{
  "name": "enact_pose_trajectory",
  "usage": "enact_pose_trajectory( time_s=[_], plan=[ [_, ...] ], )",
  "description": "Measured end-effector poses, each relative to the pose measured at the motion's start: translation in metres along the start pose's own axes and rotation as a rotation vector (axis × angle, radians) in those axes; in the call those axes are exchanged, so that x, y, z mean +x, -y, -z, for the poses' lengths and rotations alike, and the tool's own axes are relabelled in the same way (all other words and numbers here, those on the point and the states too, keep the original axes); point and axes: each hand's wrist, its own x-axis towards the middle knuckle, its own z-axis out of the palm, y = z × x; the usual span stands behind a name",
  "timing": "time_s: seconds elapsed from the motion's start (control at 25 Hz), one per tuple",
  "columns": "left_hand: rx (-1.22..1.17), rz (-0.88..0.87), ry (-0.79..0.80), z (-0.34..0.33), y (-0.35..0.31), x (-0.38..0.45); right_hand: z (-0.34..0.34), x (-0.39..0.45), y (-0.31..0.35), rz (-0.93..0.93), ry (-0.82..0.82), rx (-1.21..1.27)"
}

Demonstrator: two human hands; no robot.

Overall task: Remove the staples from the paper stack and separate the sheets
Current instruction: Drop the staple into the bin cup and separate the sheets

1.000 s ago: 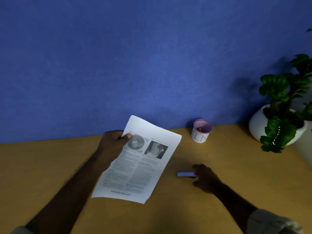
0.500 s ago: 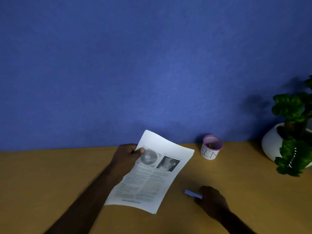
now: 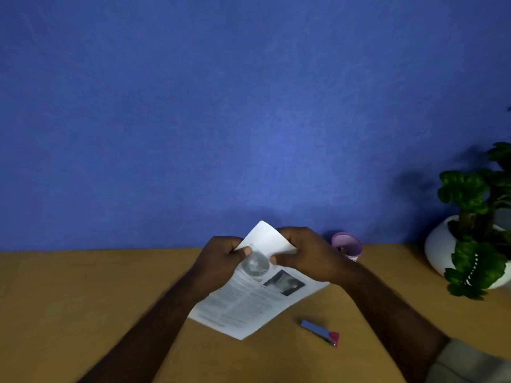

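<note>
Head view: both hands are gripping the paper stack (image 3: 258, 297) above the surface (image 3: 83, 299).
Left hand (image 3: 221, 258) and right hand (image 3: 309, 257) fingers are pinching its top corner; peeling gently should avoid tearing.

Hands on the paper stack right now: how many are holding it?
2. The left hand pinches the paper stack at its upper left; the right hand grips its top right edge.

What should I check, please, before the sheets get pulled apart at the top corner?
1. Left hand grips the paper stack: ok.
2. Right hand grips the top edge: ok.
3. Staple out of the corner: cannot tell, fingers cover it.
4. Blue tool within reach on the table: ok.
5. Purple cup clear of the paper: ok.
</note>
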Motion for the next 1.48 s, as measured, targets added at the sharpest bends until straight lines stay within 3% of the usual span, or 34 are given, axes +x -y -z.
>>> enact_pose_trajectory(
  time_s=[0.28,0.64,0.88,1.48],
  plan=[
    [0.008,-0.009,0.069,0.020,0.014,-0.006,-0.003,-0.011,-0.013,-0.121,-0.098,0.248],
    [0.132,-0.075,0.084,0.011,0.007,-0.002,-0.011,-0.016,-0.016,-0.081,-0.085,0.101],
    [0.119,-0.147,-0.013,-0.001,0.002,0.000,-0.021,-0.015,-0.021,-0.069,-0.054,0.115],
    [0.165,-0.091,0.062,-0.005,-0.003,0.003,-0.019,-0.019,-0.022,-0.084,0.004,0.214]
  ],
)
